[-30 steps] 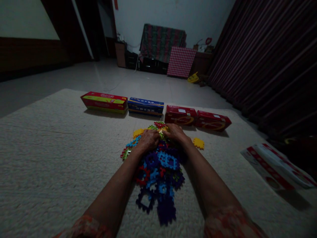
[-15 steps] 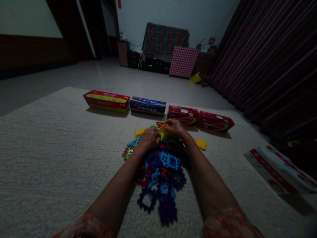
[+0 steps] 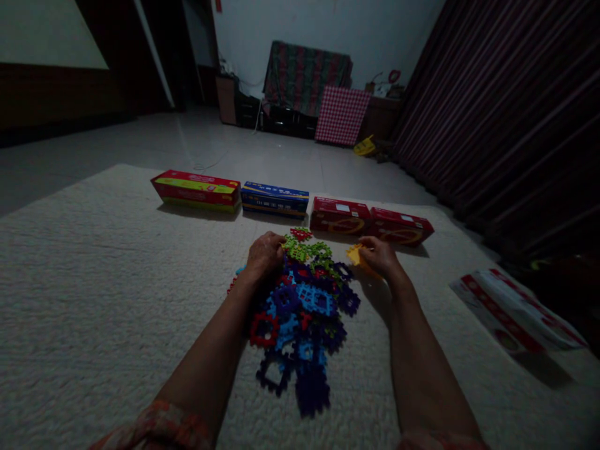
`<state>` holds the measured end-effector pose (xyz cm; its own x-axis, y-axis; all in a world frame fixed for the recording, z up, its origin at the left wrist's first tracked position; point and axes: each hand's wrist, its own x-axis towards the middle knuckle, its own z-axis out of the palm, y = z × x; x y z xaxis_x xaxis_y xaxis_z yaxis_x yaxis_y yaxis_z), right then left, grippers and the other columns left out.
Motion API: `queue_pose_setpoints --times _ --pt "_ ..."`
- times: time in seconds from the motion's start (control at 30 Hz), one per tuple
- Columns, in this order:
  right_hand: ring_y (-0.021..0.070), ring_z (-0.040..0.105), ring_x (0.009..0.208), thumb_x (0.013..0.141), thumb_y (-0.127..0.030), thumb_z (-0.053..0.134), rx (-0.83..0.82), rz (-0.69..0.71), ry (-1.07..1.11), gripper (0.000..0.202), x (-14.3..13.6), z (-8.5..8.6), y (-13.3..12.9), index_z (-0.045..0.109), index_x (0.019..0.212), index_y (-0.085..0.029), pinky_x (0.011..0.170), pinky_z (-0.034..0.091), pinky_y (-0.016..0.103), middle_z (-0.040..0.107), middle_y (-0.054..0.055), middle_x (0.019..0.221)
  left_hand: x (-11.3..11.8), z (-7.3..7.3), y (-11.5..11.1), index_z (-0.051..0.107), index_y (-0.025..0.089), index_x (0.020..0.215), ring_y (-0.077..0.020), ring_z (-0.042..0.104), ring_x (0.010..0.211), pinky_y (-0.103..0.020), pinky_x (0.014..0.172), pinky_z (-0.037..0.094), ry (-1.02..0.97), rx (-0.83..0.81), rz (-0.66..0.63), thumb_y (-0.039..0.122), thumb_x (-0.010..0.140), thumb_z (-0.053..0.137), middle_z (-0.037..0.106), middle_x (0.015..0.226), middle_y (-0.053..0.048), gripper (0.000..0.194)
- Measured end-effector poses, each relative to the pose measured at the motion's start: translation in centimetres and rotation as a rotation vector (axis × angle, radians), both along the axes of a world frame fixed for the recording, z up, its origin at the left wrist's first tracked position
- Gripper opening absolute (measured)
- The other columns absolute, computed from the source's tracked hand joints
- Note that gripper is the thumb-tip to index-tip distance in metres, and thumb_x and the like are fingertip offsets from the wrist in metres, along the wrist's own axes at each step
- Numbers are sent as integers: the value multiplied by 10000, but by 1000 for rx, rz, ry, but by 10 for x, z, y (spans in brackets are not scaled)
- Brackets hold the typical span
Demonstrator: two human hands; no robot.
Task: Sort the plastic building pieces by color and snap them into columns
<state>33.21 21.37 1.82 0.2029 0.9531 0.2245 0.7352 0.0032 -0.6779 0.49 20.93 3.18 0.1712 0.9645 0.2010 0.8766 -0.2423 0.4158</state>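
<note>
At the center of the frame we see a heap of toothed plastic tiles [image 3: 323, 302] in blue, purple, red and green, spread on a pale quilted mat [image 3: 117, 300]. Just right of the heap's top, our right hand [image 3: 379, 255] pinches a yellow tile [image 3: 355, 255] between thumb and fingers; more yellow shows just below that hand. Our left hand [image 3: 265, 251] is at the heap's upper left edge, fingers curled beside green tiles [image 3: 300, 250]; we cannot tell whether it grips anything. Across the middle of the frame, beyond the heap, we have a row of a red-and-green box [image 3: 199, 190], a blue box [image 3: 275, 199] and 2 dark red boxes [image 3: 340, 215]. A red-and-white package [image 3: 515, 306] lies at the right. Pleated curtains [image 3: 487, 106] fill the upper right.
</note>
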Motion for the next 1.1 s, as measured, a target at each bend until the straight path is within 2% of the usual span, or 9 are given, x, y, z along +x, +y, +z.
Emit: queue_pose_setpoints --times 0.07,0.17,0.23,0.33,0.53,0.73,0.9,1.0,1.1 --pt "237 686 873 697 -236 588 -31 -7 -55 310 8 -2 -6 736 967 -202 851 555 398 746 80 948 -4 -1 1 755 207 1140 -219 667 1089 -308 988 510 -2 -7 24 163 899 503 713 1182 -77 352" --pt "260 681 960 713 -242 612 82 22 -161 331 -4 2 -10 743 1014 -201 928 531 413 738 107 1045 -11 -4 4 747 200 1162 -220 662 1110 -309 1006 507 -13 2 70 164 892 491 708 1217 -77 374" --pt "256 685 952 768 -244 581 139 112 -209 336 -27 7 -10 741 1055 -171 934 525 403 738 124 1065 -16 -6 6 737 201 1185 -220 660 1119 -313 1019 501 -9 3 103 166 888 483 704 1238 -76 392" --pt "214 699 905 838 -196 515 85 308 -197 319 -73 14 -9 743 1062 -200 881 533 339 764 74 1019 -20 -12 7 729 216 1198 -229 652 1138 -332 1032 493 7 -7 119 211 903 487 704 1245 -77 382" --pt "237 685 1005 895 -192 531 -80 463 -432 250 -136 18 -7 744 1026 -180 879 486 300 761 110 1066 -17 -17 8 716 206 1181 -224 630 1150 -326 1035 471 11 -6 -24 359 948 492 690 1217 -89 357" --pt "196 694 939 853 -193 614 -83 534 -339 217 -147 10 -3 756 1016 -217 836 495 262 775 56 1018 -20 -18 8 661 196 1274 -245 611 1190 -355 1042 465 20 -75 -56 298 898 508 655 1290 -111 419" --pt "190 702 987 829 -104 582 -59 524 -231 332 -150 1 3 748 1096 -211 907 512 281 773 47 1074 -24 -19 9 659 232 1280 -246 593 1250 -362 1060 449 35 -114 -14 231 847 504 666 1329 -92 460" --pt "218 668 1118 833 -97 593 -34 445 -326 361 -147 0 9 738 1142 -212 986 490 314 741 78 1194 -22 -18 8 678 256 1246 -253 611 1226 -371 1033 464 51 -133 -13 230 845 507 689 1306 -80 437" --pt "252 661 1118 889 -184 592 -53 449 -495 287 -146 3 14 748 1127 -221 974 490 352 732 104 1193 -21 -15 7 703 270 1205 -259 633 1193 -374 1008 477 51 -131 12 227 850 514 718 1249 -77 404"
